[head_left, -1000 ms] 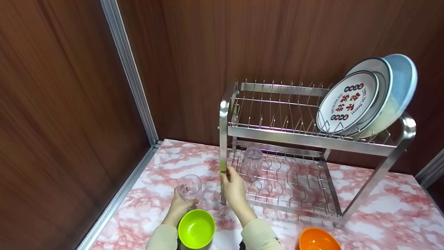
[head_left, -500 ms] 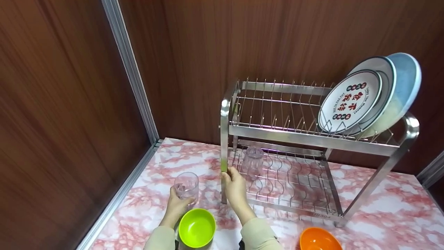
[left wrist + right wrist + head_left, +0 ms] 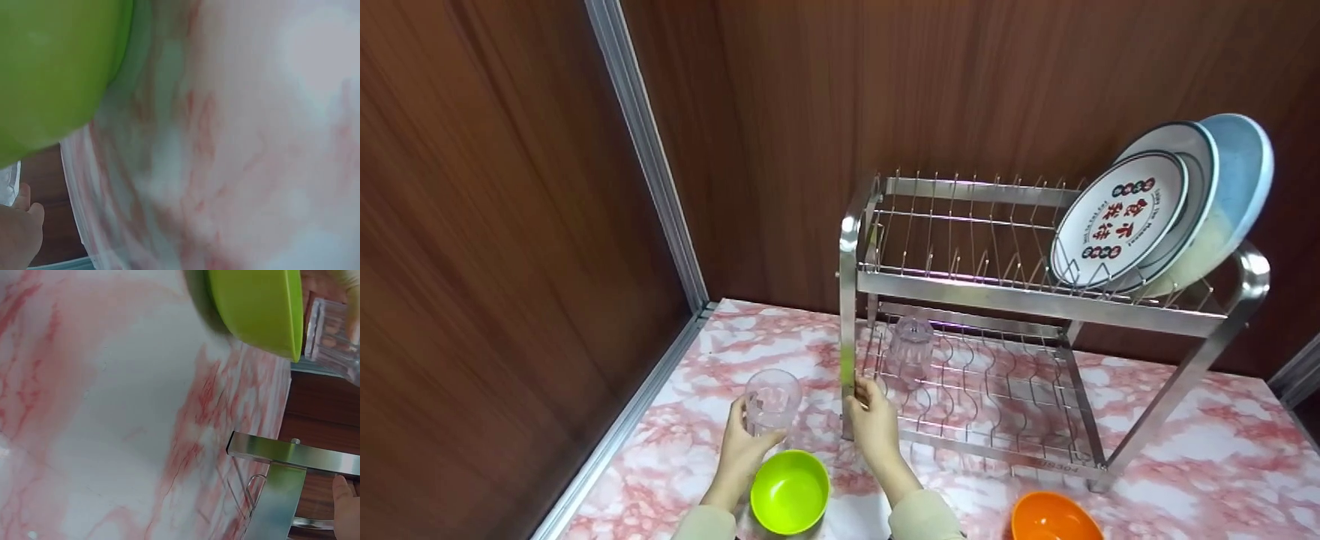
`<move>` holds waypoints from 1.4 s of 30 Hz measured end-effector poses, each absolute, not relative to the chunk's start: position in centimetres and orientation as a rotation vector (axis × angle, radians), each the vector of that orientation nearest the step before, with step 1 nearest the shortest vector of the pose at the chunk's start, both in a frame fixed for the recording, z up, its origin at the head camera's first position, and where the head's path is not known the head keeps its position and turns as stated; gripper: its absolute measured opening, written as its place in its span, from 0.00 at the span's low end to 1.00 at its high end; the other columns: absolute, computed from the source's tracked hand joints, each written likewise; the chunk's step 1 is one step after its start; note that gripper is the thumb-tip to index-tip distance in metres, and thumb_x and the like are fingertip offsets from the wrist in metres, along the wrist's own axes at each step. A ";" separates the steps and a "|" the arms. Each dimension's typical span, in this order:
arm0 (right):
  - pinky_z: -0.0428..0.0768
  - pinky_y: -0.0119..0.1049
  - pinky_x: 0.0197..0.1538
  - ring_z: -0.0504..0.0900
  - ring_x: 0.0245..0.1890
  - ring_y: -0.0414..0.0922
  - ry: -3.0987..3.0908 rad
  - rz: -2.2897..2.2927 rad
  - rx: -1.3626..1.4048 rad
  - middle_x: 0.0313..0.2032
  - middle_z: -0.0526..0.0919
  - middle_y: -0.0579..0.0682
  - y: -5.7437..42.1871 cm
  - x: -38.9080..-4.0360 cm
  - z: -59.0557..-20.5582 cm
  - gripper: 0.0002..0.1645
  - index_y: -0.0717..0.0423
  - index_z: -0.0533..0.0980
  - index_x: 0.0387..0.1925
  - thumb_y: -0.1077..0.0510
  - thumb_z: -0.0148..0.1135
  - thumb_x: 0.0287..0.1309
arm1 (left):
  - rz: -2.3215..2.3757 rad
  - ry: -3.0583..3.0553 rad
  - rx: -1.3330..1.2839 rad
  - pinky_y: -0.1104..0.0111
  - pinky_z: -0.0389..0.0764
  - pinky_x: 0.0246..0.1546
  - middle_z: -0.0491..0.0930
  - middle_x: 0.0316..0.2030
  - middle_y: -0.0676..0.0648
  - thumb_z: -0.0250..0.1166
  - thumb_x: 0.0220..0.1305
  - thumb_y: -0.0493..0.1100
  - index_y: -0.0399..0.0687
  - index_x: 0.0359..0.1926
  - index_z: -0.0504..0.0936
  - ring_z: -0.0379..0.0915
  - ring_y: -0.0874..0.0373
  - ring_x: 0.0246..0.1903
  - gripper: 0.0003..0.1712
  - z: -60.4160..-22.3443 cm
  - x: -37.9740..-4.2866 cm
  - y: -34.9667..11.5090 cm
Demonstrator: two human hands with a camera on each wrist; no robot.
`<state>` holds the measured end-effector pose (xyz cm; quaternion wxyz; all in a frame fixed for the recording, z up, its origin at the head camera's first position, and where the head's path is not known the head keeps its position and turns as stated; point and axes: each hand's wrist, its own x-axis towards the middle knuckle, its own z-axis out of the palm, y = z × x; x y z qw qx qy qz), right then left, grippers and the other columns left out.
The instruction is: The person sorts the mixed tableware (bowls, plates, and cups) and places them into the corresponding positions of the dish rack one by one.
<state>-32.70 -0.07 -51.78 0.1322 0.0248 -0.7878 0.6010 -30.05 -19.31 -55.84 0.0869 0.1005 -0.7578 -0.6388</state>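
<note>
My left hand holds a clear drinking glass, thumb on its near side and fingers at its left. The glass stands with its rim uppermost, just beyond a lime-green bowl. In the right wrist view the faceted glass shows beside the bowl. My right hand is at the left front post of a steel dish rack, thumb and curled fingers pinching the post. A second glass stands upside down on the rack's lower tier.
Plates and a pale blue dish lean at the right of the upper tier. An orange bowl sits before the rack. A wooden wall borders the marbled table on the left.
The glass in my left hand shifts slightly left, then back to the right. My right hand slides a little down and right along the rack post. The bowls stay put.
</note>
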 end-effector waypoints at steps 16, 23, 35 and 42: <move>0.78 0.36 0.39 0.76 0.46 0.54 -2.296 1.963 0.176 0.46 0.77 0.62 2.6 -31.7 -51.4 0.17 0.65 0.70 0.48 0.68 0.49 0.55 | -1.756 -2.276 0.144 0.53 0.58 0.57 0.64 0.55 0.49 0.75 0.32 0.45 0.54 0.57 0.61 0.60 0.51 0.56 0.47 -55.0 -28.4 -16.4; 0.75 0.37 0.48 0.77 0.46 0.53 -2.313 1.883 0.195 0.43 0.79 0.62 4.2 -30.5 -50.5 0.16 0.65 0.70 0.46 0.68 0.50 0.54 | -1.747 -2.262 0.080 0.54 0.58 0.57 0.65 0.53 0.47 0.76 0.30 0.49 0.53 0.58 0.59 0.60 0.52 0.55 0.51 -54.4 -27.6 -15.3; 0.74 0.27 0.47 0.77 0.45 0.50 -2.181 1.855 0.051 0.44 0.78 0.59 9.0 -28.9 -49.4 0.16 0.63 0.70 0.46 0.69 0.51 0.53 | -1.839 -2.241 -0.054 0.57 0.59 0.59 0.64 0.53 0.45 0.76 0.26 0.46 0.51 0.58 0.57 0.61 0.52 0.55 0.54 -53.4 -26.7 -13.1; 0.73 0.22 0.46 0.77 0.45 0.45 -2.157 1.744 -0.084 0.45 0.78 0.56 13.3 -27.7 -48.2 0.17 0.60 0.72 0.46 0.67 0.54 0.52 | -1.820 -2.297 -0.158 0.67 0.70 0.50 0.63 0.53 0.44 0.76 0.28 0.47 0.52 0.59 0.55 0.63 0.52 0.50 0.54 -52.7 -26.1 -11.5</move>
